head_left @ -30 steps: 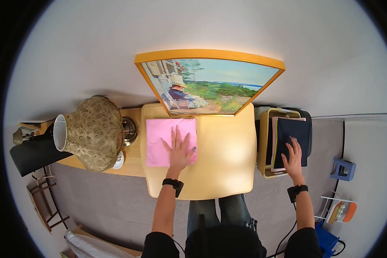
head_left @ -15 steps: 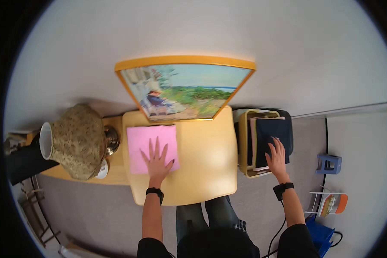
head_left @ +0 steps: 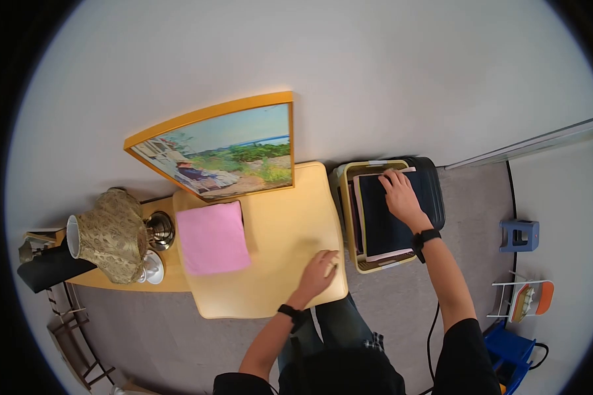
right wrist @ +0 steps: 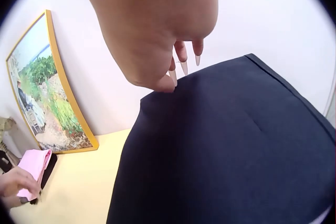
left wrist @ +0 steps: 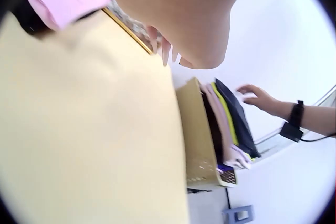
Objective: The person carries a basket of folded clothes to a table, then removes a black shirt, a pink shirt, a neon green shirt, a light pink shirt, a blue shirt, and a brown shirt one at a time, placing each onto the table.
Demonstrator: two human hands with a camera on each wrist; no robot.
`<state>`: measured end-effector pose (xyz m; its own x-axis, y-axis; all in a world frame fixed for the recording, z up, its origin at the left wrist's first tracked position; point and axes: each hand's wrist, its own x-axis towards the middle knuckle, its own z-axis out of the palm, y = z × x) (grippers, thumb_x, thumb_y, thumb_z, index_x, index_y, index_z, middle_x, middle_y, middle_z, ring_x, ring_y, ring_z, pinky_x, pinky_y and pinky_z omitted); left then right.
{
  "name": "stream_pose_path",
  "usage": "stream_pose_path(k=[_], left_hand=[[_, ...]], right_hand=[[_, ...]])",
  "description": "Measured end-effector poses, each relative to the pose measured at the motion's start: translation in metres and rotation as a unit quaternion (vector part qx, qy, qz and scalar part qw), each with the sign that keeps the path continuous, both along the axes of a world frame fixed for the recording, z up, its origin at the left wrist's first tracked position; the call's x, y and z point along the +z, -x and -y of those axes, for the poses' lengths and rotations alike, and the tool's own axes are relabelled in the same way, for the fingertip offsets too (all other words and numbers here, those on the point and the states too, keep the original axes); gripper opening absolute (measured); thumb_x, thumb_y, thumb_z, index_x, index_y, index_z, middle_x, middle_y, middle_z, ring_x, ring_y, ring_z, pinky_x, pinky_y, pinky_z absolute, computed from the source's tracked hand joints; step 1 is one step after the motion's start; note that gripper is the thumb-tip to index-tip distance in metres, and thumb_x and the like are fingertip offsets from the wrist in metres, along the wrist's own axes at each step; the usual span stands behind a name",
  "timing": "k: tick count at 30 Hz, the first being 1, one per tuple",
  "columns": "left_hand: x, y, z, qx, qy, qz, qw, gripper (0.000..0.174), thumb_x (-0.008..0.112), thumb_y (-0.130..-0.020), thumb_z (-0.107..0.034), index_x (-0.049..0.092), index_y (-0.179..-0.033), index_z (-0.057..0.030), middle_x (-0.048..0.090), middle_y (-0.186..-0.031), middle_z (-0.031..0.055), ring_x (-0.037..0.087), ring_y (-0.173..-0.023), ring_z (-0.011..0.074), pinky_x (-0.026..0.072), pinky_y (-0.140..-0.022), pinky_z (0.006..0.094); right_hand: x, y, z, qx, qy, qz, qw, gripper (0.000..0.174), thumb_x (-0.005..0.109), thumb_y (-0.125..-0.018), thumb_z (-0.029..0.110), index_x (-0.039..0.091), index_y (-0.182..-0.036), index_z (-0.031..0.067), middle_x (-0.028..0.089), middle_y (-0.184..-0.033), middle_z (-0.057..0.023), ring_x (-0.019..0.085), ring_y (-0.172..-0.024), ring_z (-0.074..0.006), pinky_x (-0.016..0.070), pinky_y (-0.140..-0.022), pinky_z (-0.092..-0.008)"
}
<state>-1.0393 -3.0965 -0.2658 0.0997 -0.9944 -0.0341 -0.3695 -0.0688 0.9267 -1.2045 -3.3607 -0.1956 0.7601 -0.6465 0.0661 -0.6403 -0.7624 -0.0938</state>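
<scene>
Folded pink cloth (head_left: 213,238) lies on the left of the pale tabletop, with black fabric showing beneath its edge (left wrist: 31,18). My left hand (head_left: 317,275) hovers over the table's right front part, fingers loosely bent and empty. To the right, a yellow basket (head_left: 350,227) holds stacked cloths, a dark one (head_left: 383,224) on top. My right hand (head_left: 402,197) is at that dark cloth's far edge; in the right wrist view the fingers (right wrist: 173,77) point down at the edge, bent, and whether they touch it is unclear. The left wrist view shows a gap between thumb and fingers.
A framed painting (head_left: 234,155) stands at the table's back. Left of the table are a patterned lamp (head_left: 115,230) and a white cup-like object (head_left: 153,268). Beyond the basket is a dark container (head_left: 433,191); a small stool (head_left: 520,236) stands farther right.
My left hand has left the pink cloth and moved right across the table. My right hand has moved from the dark cloth's middle to its far edge, its fingers more bent. The head view has turned.
</scene>
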Motion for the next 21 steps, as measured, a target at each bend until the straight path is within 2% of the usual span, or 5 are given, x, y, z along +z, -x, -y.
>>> stream_pose_path(k=[7,14,17,20,21], left_hand=[[-0.029,0.082,0.056,0.086,-0.149,-0.121,0.977,0.032,0.064,-0.085,-0.021,0.057,-0.113,-0.0061,0.060,-0.096,0.0124,0.062,-0.089,0.0253,0.0498,-0.075,0.0353],[-0.010,0.092,0.057,0.122,-0.249,0.004,0.961,0.031,0.063,-0.085,-0.034,0.060,-0.092,-0.0040,0.064,-0.074,0.0107,0.065,-0.072,0.0272,0.0500,-0.065,0.0385],[-0.010,0.105,0.047,0.054,-0.263,-0.008,0.963,0.035,0.061,-0.087,-0.037,0.061,-0.081,-0.0022,0.063,-0.065,0.0103,0.064,-0.064,0.0277,0.0500,-0.061,0.0388],[-0.018,0.115,0.049,0.067,-0.161,-0.036,0.984,0.029,0.060,-0.090,-0.023,0.059,-0.077,0.0032,0.064,-0.062,0.0130,0.067,-0.058,0.0219,0.0506,-0.056,0.0313],[-0.017,0.114,0.055,0.099,-0.198,-0.145,0.964,0.031,0.062,-0.088,-0.026,0.058,-0.077,0.0022,0.062,-0.061,0.0120,0.065,-0.057,0.0231,0.0497,-0.055,0.0327]], right_hand=[[-0.024,0.020,0.063,0.008,-0.074,-0.063,0.995,0.046,0.067,-0.068,0.018,0.059,-0.111,0.0020,0.049,-0.123,-0.0161,0.041,-0.123,-0.0331,0.0313,-0.105,-0.0487],[-0.028,0.054,0.087,0.018,-0.141,-0.094,0.985,0.055,0.077,-0.069,0.034,0.060,-0.113,0.0047,0.050,-0.127,-0.0123,0.037,-0.129,-0.0325,0.0328,-0.106,-0.0442],[-0.027,0.062,0.090,0.038,-0.173,-0.012,0.984,0.049,0.076,-0.070,0.024,0.059,-0.112,0.0041,0.050,-0.125,-0.0135,0.040,-0.125,-0.0323,0.0357,-0.103,-0.0434],[-0.023,0.061,0.087,0.071,-0.188,0.023,0.979,0.044,0.075,-0.069,0.016,0.058,-0.108,0.0032,0.050,-0.124,-0.0149,0.043,-0.121,-0.0331,0.0375,-0.101,-0.0432],[-0.021,0.060,0.087,0.070,-0.187,0.025,0.980,0.044,0.075,-0.069,0.016,0.058,-0.108,0.0032,0.050,-0.124,-0.0149,0.043,-0.121,-0.0331,0.0375,-0.101,-0.0432]])
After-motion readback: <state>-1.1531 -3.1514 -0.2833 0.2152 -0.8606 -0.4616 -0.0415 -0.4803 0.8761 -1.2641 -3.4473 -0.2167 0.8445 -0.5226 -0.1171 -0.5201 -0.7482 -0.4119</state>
